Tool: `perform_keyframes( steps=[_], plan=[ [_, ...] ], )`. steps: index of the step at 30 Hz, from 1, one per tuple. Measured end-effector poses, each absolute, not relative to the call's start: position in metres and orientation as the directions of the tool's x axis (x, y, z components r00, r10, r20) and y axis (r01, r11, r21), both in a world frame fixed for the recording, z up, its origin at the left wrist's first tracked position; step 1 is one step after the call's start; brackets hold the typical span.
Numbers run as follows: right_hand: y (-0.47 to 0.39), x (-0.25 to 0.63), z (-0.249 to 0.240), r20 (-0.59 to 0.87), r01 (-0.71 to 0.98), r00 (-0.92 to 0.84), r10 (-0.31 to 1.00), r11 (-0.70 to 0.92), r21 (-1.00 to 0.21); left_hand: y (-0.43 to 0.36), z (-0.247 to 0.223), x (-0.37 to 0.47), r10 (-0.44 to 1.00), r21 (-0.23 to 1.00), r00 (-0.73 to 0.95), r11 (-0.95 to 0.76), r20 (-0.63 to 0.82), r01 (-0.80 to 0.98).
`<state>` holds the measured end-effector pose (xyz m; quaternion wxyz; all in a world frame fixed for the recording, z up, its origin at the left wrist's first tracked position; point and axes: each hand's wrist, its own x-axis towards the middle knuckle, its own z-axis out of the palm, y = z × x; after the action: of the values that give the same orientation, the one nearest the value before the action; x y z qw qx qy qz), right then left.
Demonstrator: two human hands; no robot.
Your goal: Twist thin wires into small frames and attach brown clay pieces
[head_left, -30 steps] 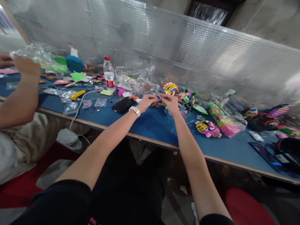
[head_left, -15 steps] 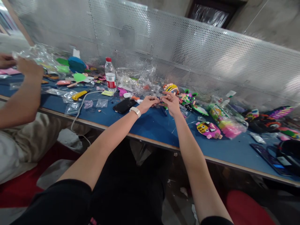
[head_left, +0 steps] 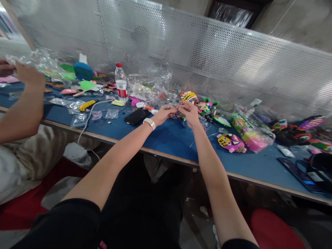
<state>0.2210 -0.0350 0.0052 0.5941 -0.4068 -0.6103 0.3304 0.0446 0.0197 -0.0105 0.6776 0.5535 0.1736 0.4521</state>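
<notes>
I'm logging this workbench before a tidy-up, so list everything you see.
Perforated screen: one, grey, behind the table
Table: one, blue, across the view
Bottle: one, clear, red cap, near the screen
Plastic bags: many, clear, mostly the rear
Craft pieces: many, mixed colours, left and right
Cutter: one, yellow, left
Cable: one, white, over the front edge
Phone: one, black, middle
Pink-and-yellow toy: one, right
Flat device: one, dark, far right
Red seats: two, bottom left and right
Co-worker: one, pale trousers, far left
Small handled thing: count and colour unclear, middle
Wristband: one, pale, left wrist
Sleeves: two, black, bottom
Left hand, right hand: one each, bare, middle
</notes>
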Motion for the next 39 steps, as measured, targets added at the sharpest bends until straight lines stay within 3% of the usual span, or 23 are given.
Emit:
perform_keyframes(
  steps=[19,29,39],
  plan=[
    [-0.033,0.219,0.004,0.469,0.097,0.102,0.877,0.461,-0.882,0.019,-0.009,0.041,0.763,0.915,0.597,0.016,0.249,-0.402],
    [-0.029,0.227,0.004,0.425,0.096,0.181,0.887,0.414,-0.905,0.024,-0.01,0.041,0.878,0.908,0.389,-0.109,0.279,-0.405],
    [-0.032,0.224,0.005,0.431,0.155,0.151,0.889,0.41,-0.899,0.027,-0.011,0.04,0.858,0.897,0.415,-0.109,0.302,-0.427]
  ],
)
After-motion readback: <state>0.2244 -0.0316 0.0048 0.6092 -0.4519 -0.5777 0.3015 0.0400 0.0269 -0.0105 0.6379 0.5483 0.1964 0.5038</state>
